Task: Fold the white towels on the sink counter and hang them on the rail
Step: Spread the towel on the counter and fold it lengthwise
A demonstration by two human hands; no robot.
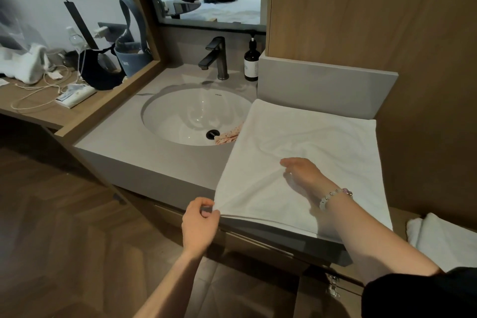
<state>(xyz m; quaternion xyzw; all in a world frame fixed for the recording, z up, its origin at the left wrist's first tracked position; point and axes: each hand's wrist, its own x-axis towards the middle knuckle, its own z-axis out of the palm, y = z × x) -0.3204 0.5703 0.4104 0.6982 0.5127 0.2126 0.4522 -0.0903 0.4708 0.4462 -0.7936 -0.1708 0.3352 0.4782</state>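
White rectangular terry towel (304, 142): lies spread flat over the right end of the grey stone worktop (124, 142), with the left edge overlapping the rim of the white oval basin (180, 116) and the near edge hanging just past the worktop's front.

Hands: left hand (200, 222) pinches the near-left corner between thumb and fingers, at the front edge. Right hand (302, 170) sits on the near middle of the cloth with fingers curled. Appears to nip a ruck, with creases converging on the fingertips.

Handling, as judged:
- Light, soft and limp; sags wherever unsupported.
- Expect drag rather than slide on the stone, owing to the pile.
- Not fragile.
- Take hold at corners or along a hem, one hand per corner.
- Lift clear before carrying an edge across, then smooth flat.
- Keep the left edge out of the basin in case of wet.

Count:
- One towel spread on the worktop.
- One folded white towel (444, 237) on a lower surface at far right.
- One crumpled white bundle (25, 64) on the wooden desk at left; possibly a towel, cannot confirm.
- One dark metal tap (216, 57).
- One brown pump bottle (251, 64).
- One pink patterned cloth (228, 135) in the basin, beside the drain.
- Rail: cannot identify with certainty.
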